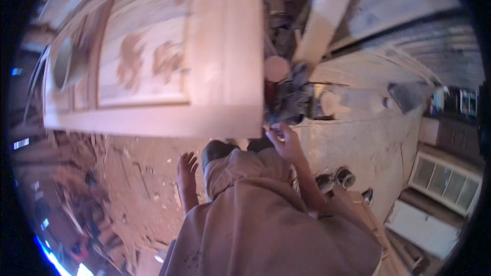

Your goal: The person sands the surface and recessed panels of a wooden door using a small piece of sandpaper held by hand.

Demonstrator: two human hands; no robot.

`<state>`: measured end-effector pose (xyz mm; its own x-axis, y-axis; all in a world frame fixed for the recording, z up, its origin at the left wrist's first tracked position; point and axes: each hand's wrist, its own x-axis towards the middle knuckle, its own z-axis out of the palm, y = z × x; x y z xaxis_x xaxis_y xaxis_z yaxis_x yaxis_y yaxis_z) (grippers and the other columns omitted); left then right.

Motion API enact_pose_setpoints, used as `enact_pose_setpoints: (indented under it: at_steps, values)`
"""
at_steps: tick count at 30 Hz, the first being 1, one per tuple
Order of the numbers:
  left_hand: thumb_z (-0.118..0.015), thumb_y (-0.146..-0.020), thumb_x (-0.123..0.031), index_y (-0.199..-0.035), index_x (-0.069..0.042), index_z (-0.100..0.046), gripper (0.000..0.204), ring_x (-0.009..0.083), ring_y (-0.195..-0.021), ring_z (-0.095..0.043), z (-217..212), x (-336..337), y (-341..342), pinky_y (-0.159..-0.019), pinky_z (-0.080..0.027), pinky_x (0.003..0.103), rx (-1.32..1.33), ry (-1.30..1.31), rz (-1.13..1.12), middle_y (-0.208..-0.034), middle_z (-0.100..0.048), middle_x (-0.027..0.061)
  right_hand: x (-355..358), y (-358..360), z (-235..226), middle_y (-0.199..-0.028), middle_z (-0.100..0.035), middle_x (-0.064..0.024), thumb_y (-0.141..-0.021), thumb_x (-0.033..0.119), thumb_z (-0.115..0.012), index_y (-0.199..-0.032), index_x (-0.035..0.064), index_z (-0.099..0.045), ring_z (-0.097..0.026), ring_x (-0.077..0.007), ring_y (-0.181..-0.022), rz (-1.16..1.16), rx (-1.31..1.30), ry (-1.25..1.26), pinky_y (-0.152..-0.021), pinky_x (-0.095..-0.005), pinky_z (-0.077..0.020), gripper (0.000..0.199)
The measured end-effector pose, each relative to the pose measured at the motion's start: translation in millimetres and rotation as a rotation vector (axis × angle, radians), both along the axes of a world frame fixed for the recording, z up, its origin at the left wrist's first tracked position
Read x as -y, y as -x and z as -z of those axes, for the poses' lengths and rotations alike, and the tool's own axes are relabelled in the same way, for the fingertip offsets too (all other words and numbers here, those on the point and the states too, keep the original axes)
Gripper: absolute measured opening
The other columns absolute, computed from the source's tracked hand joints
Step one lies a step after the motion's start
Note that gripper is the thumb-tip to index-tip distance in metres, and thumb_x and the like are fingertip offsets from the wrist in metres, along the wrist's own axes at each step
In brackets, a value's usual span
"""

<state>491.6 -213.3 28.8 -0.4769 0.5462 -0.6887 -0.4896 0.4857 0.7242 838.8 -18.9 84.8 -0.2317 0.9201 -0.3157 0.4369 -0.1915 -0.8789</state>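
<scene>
A large pale wooden door [225, 46] lies in front of me, its near edge just beyond my knees. Dark brown patches [169, 57] mark its recessed panel, and a round container [69, 64] is at its far left. My left hand [187, 167] hangs beside my left leg, apart from the door, fingers spread and holding nothing. Close to the door's near right corner, my right hand [284, 142] is raised with curled fingers. Whatever it may hold is too small and blurred to make out.
A round pale disc [276, 69] and dark cloth-like clutter [299, 92] lie right of the door. Two open cans [344, 177] stand on the floor to my right. A paned window frame [444, 179] and a white board [424, 229] are farther right. Wood scraps [87, 174] litter the left.
</scene>
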Motion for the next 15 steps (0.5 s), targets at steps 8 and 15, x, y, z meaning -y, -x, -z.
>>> enact_pose_setpoints:
  at_steps: [8, 15]
  values:
    - [-0.040, -0.107, -0.049, -0.150, -0.002, -0.035, 0.064, 0.0288, -0.136, -0.046, -18, -103, -41, -0.110, -0.042, 0.041, 0.199, -0.067, -0.157, -0.150, -0.044, 0.0188, -49, -67, -15, -0.088, -0.068, -0.0165, -0.093, 0.023, -0.071, -0.104, 0.0000, -0.063, -0.069, -0.0318, -0.080, 0.306, 0.080, -0.131, -0.070, -0.0368, -0.0551, 0.027]
    - [-0.049, -0.107, -0.038, -0.144, -0.006, -0.045, 0.049, 0.0250, -0.125, -0.051, -3, -110, -42, -0.105, -0.043, 0.036, 0.137, 0.000, -0.193, -0.139, -0.052, 0.0097, -184, -22, 25, -0.137, -0.051, -0.0227, -0.081, 0.043, -0.078, -0.145, 0.0088, -0.042, -0.051, -0.0417, -0.124, 0.099, 0.597, -0.393, -0.108, -0.0575, -0.0387, 0.081]
